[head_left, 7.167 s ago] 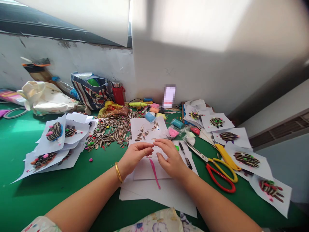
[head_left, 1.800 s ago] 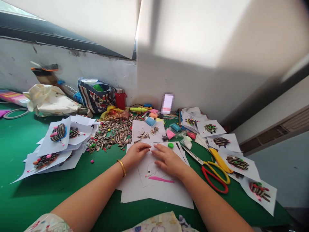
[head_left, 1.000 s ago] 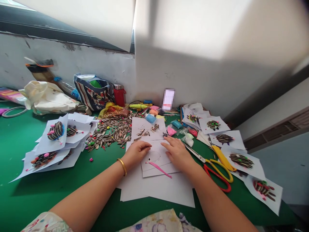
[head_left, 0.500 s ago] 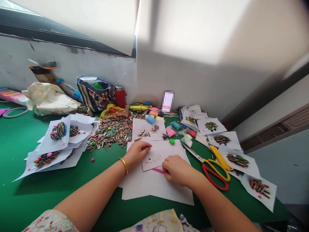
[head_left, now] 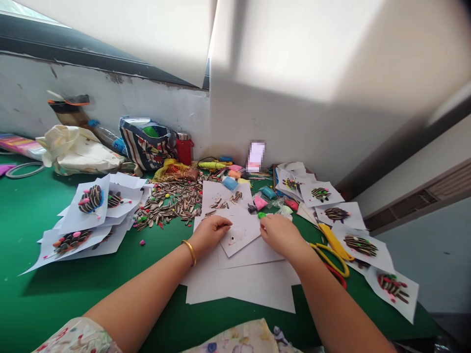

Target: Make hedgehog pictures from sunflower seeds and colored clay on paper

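My left hand [head_left: 213, 235] rests over the left edge of a small white sheet [head_left: 247, 235], thumb and fingers pressed together; anything in the pinch is hidden. The sheet bears a pencil-outlined hedgehog with a black eye and pink nose. Over its right edge, my right hand [head_left: 281, 234] has curled, closed fingers, close to a green clay lump [head_left: 261, 215]. What they grip cannot be made out. Larger white sheets [head_left: 243, 284] lie beneath. Just beyond, another sheet [head_left: 241, 189] carries striped sunflower seeds [head_left: 221, 202].
A heap of sunflower seeds [head_left: 172, 198] spreads behind my left hand. Finished seed hedgehog cards [head_left: 90, 201] lie left, with more cards [head_left: 364, 245] on the right. Yellow-and-red scissors [head_left: 331, 260] lie beside my right forearm. Blue clay [head_left: 230, 183] and a red flask [head_left: 184, 148] stand farther back.
My right hand has moved up and slightly right, to the green clay lump. The small hedgehog sheet has turned and shifted right. The pink strip beneath it no longer shows.
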`<state>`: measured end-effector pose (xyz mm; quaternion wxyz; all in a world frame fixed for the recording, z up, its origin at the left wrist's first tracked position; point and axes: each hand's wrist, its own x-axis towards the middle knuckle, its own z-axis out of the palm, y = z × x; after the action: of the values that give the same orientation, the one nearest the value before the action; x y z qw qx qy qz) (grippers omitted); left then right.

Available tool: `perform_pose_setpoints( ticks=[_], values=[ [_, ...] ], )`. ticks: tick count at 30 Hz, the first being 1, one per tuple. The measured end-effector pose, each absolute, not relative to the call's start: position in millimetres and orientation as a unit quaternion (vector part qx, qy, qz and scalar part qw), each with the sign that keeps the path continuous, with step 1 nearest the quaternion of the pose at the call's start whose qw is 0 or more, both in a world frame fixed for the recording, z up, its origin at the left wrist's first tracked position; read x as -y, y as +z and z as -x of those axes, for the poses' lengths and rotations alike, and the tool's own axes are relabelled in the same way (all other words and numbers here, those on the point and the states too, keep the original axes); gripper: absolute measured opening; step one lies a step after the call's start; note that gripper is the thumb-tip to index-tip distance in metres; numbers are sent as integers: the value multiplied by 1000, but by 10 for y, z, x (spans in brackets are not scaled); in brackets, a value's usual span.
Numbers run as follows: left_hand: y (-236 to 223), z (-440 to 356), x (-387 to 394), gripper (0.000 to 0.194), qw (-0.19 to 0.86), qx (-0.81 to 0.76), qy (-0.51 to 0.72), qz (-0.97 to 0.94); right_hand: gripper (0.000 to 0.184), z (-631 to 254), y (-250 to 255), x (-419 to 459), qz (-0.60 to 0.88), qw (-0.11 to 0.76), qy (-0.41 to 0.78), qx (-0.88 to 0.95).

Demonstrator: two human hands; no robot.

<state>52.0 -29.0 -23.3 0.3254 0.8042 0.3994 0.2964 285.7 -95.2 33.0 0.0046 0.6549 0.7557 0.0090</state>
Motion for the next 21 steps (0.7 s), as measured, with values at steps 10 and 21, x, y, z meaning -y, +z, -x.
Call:
perform_pose_setpoints(
  ticks=[10, 21],
  values=[
    [-212, -530, 302, 17, 327, -388, 313, -802, 40, -2517, -132, 1002, -527, -145, -50, -836],
    [-178, -529, 309, 24, 391, -378, 373, -752, 34, -2568, -41, 988, -556, -247, -67, -791]
  ],
)
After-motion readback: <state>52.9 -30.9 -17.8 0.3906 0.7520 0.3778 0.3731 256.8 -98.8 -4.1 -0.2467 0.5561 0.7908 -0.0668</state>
